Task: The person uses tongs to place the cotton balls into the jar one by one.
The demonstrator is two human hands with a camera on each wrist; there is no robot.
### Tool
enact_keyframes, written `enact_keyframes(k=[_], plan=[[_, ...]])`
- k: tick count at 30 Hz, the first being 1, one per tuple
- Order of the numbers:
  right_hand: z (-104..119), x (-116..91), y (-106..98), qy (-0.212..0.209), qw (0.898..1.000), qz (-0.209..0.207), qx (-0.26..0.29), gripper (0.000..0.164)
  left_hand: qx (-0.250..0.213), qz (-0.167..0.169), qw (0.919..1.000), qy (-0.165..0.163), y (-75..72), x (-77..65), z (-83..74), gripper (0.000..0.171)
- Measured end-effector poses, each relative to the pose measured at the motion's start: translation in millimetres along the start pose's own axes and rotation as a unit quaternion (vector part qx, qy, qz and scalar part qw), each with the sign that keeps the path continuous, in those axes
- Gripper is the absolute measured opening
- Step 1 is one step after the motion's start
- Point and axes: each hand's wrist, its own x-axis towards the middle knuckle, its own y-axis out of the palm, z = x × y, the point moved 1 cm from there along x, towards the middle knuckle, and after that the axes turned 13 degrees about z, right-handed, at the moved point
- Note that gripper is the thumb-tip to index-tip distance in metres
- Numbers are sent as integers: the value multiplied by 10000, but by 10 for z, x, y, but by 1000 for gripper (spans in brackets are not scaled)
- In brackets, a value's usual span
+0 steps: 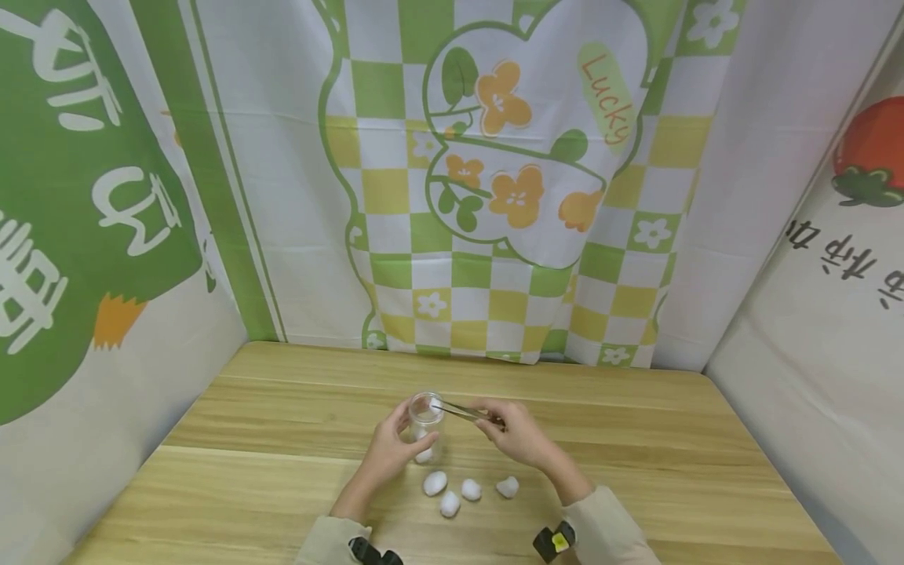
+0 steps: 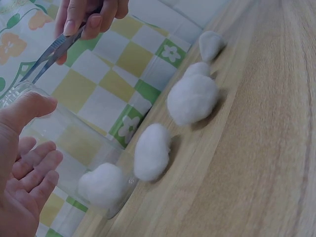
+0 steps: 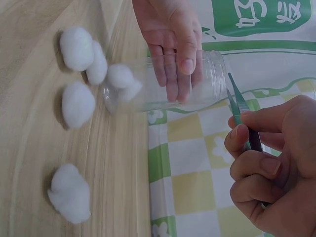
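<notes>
My left hand point(image 1: 388, 451) holds an upright clear jar point(image 3: 158, 101) around its side, thumb on one side and fingers on the other. Cotton balls point(image 2: 102, 185) lie at the jar's bottom, and another white cotton ball point(image 1: 435, 405) shows just inside its mouth. A pair of metal tweezers point(image 1: 462, 410) is pinched in my right hand point(image 1: 519, 433). Its tips are at the jar's open rim, slightly apart in the right wrist view; whether they touch the upper cotton ball cannot be told.
Several loose cotton balls point(image 1: 471, 490) lie on the wooden table point(image 1: 282, 424) in front of the jar, one point(image 3: 70, 193) farther to the right. Behind the table hangs a checked green and yellow cloth point(image 1: 452, 271). Printed cloths also flank both sides.
</notes>
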Motion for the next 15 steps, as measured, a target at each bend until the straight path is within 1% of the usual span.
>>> enact_keyframes(k=[3, 6, 11, 15], plan=[[3, -39, -7, 49, 10000, 24, 54, 29, -49, -35, 9999, -96, 1, 1, -5, 69], [-2, -78, -14, 88, 9999, 44, 104, 30, -122, -43, 9999, -111, 2, 3, -11, 69], [-29, -142, -17, 32, 10000, 36, 19, 30, -151, -42, 9999, 11, 6, 11, -6, 67], [-50, -178, -7, -34, 10000, 32, -82, 29, -169, -83, 9998, 25, 11, 16, 0, 66]])
